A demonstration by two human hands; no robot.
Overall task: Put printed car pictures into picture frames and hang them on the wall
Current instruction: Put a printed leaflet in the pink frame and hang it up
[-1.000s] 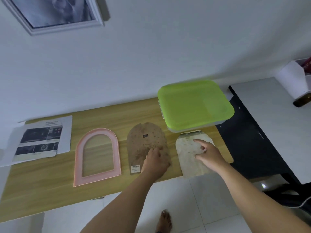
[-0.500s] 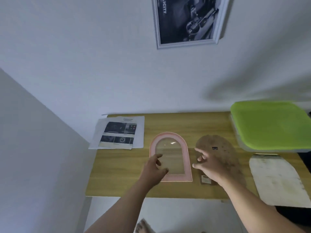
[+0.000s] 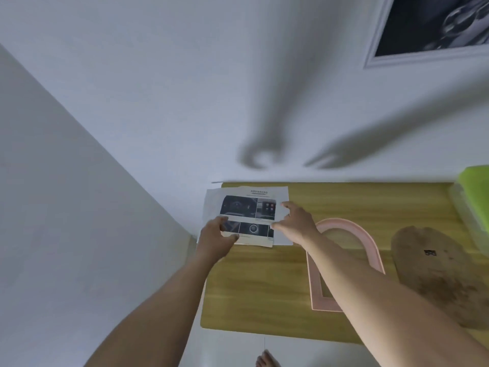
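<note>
A stack of printed car pictures [image 3: 248,207] lies at the back left corner of the wooden table [image 3: 259,287]. My left hand [image 3: 215,241] rests on the stack's lower left corner, thumb and fingers spread in a curve over the paper. My right hand [image 3: 296,223] touches the stack's right edge with its fingers apart. To the right lies the pink arched picture frame [image 3: 370,250], flat and partly hidden under my right forearm. Its brown arched backing board [image 3: 436,274] lies further right.
A white-framed car picture [image 3: 436,25] hangs on the wall at the upper right. A container with a green lid [image 3: 476,186] sits at the table's back right edge. A side wall closes in on the left. My bare foot [image 3: 267,360] shows below the table's front edge.
Both hands have left the backing board and the pink frame and moved left to the printed pictures. The view has swung left with them.
</note>
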